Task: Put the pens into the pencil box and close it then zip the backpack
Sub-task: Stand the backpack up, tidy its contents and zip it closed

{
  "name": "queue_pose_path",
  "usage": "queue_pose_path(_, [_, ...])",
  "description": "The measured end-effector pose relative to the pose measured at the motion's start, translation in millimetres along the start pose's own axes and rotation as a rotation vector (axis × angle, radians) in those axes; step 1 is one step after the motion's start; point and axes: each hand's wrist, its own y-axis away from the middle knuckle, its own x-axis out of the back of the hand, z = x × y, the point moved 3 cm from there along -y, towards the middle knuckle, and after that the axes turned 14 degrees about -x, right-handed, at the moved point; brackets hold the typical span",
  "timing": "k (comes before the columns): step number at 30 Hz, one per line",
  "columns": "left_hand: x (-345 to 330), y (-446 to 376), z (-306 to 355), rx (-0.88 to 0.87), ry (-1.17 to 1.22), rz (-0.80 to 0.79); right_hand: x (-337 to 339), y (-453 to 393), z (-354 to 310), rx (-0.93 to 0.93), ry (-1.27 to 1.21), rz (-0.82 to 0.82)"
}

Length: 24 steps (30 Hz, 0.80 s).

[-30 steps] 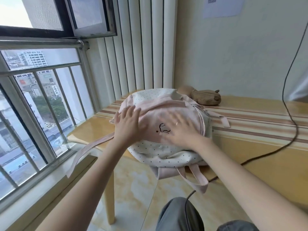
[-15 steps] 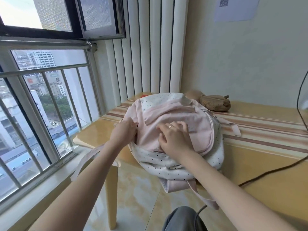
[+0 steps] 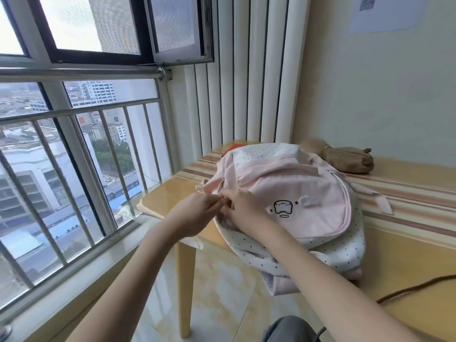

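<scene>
While backpack point(image 3: 291, 193) lies flat, left hand point(image 3: 195, 213) and right hand point(image 3: 244, 208) pinch its left edge, grip tight.

One backpack point(image 3: 291, 193) lies on the one bench point(image 3: 407, 255), and two hands work at its near-left edge: the left hand point(image 3: 195, 213) and the right hand point(image 3: 243, 208), fingers point(image 3: 222, 197) meeting there. Beyond the fingers and to their right sits one brown plush toy point(image 3: 345, 159). One dark cable point(image 3: 417, 287) trails across the bench, right of the fingers. One sheet of paper point(image 3: 385, 13) hangs on the wall high above them.
</scene>
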Motion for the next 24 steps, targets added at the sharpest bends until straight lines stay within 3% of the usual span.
queue_pose_path(3, [10.5, 5.4, -11.1, 0.009, 0.423, 0.214, 4.8, 1.1, -1.8, -0.024, -0.144, 0.088])
queue_pose_path(4, [10.9, 3.9, -17.4, -0.001, 0.432, 0.302, 6.9, 3.3, -2.8, -0.021, -0.176, 0.12])
queue_pose_path(5, [7.9, -0.2, -23.5, -0.017, 0.323, 0.313, 8.7, 6.2, -4.7, -0.009, -0.19, 0.137])
queue_pose_path(7, [-9.6, -12.4, -29.9, -0.056, -0.041, 0.152, 8.4, 10.0, -9.0, 0.026, -0.171, 0.118])
queue_pose_path(9, [-22.9, -24.1, -25.8, -0.129, -0.242, 0.094, 10.3, 13.9, -11.9, 0.062, -0.128, 0.094])
queue_pose_path(13, [-10.5, -35.3, -22.9, -0.217, -0.408, 0.301, 27.4, 38.4, -20.3, 0.205, -0.137, 0.141])
queue_pose_path(16, [-2.9, -36.6, -32.9, -0.143, -0.491, 0.3, 48.2, 67.2, -4.6, 0.27, -0.138, 0.258])
queue_pose_path(18, [-3.3, -34.9, -36.9, -0.139, -0.518, 0.287, 70.2, 78.4, 28.3, 0.17, -0.278, 0.335])
queue_pose_path(21, [-11.3, -33.8, -31.7, -0.141, -0.51, 0.26, 95.3, 87.0, 78.8, -0.128, -0.595, 0.444])
queue_pose_path(24, [-21.8, -36.3, 1.6, -0.195, -0.419, 0.283, 93.7, 88.0, 91.9, -0.193, -0.698, 0.486])
